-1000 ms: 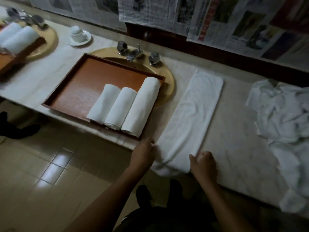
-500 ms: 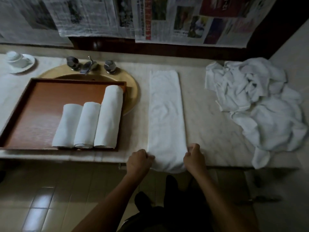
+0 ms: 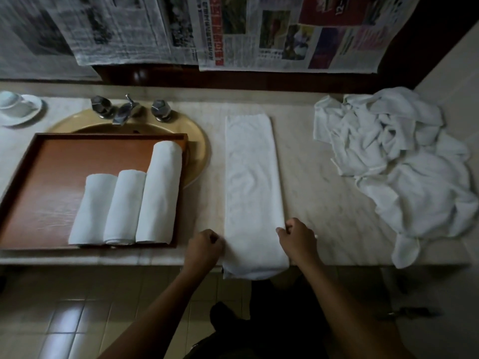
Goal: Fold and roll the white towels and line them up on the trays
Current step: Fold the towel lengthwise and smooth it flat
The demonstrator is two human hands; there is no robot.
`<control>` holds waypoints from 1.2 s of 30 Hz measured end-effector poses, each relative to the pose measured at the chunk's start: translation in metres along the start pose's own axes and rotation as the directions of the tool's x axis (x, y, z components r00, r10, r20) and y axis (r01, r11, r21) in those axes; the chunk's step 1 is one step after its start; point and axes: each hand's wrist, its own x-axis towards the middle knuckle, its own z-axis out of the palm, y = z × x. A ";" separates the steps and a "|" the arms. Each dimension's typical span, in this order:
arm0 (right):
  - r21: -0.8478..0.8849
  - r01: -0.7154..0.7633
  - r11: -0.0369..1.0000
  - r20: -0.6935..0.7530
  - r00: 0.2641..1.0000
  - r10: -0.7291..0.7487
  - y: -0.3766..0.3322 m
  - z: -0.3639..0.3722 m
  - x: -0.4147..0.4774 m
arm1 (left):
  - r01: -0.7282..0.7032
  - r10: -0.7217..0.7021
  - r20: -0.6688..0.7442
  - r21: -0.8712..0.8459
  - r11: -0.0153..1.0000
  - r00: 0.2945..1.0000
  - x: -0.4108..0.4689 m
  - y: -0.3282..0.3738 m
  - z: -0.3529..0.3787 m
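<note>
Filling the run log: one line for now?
left hand, right hand: grip folded towel near end | tray: three rolled towels

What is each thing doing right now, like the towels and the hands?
Folded towel: flat long strip on the counter, near end hanging over the edge.
Rolled towels: three, lying side by side on the tray.
Towel pile: crumpled, unfolded.
Left hand: grips the strip's left edge.
Right hand: grips its right edge.
</note>
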 end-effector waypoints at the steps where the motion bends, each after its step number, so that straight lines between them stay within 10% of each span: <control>1: 0.008 0.003 1.000 -0.001 1.000 -0.003 -0.002 0.000 0.004 | 0.006 -0.006 0.001 0.003 1.000 1.000 0.002 0.001 0.000; 19: -0.009 0.176 0.984 -0.069 0.982 -0.176 -0.049 -0.023 0.139 | 0.029 -0.046 -0.202 -0.085 0.996 0.978 0.103 0.077 -0.013; 24: -0.078 0.680 0.729 -0.026 0.730 -0.683 -0.075 -0.008 0.171 | -0.361 0.434 -0.284 0.274 0.891 0.855 0.096 0.085 0.019; 28: -0.240 0.844 0.480 0.315 0.535 -0.783 -0.120 0.007 0.216 | -0.410 0.449 -0.043 0.335 0.848 0.893 0.106 0.083 0.050; 36: -0.444 0.718 0.535 0.320 0.686 -0.654 -0.195 0.015 0.321 | -0.403 0.441 0.004 0.414 0.817 0.898 0.110 0.073 0.054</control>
